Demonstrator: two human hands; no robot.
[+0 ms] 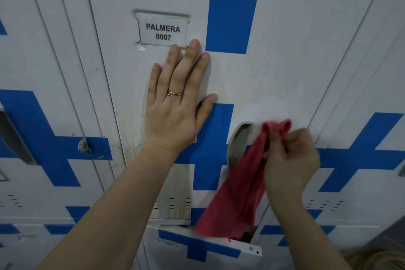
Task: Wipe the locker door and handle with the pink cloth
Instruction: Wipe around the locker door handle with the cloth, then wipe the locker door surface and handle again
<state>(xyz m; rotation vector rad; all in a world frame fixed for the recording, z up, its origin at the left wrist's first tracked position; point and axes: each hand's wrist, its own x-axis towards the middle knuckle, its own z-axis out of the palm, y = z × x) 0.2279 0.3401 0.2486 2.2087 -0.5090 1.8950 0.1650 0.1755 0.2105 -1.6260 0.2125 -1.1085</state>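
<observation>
The white locker door (pixel 291 50) with blue tape stripes fills the view and carries a name label (pixel 163 30) reading PALMERA 0007. Its grey recessed handle (pixel 237 144) sits low at the centre. My left hand (pixel 177 103) lies flat on the door just below the label, fingers spread, a ring on one finger. My right hand (pixel 289 155) is closed around the bunched top of the pink cloth (pixel 238 195), just right of the handle. The cloth hangs down over the handle's lower right edge.
A neighbouring locker door on the left has a hasp (pixel 83 144) and a grey handle (pixel 13 138). Vent slots (pixel 173 204) lie below my left wrist. A lower locker door (pixel 210 245) stands slightly ajar beneath the cloth.
</observation>
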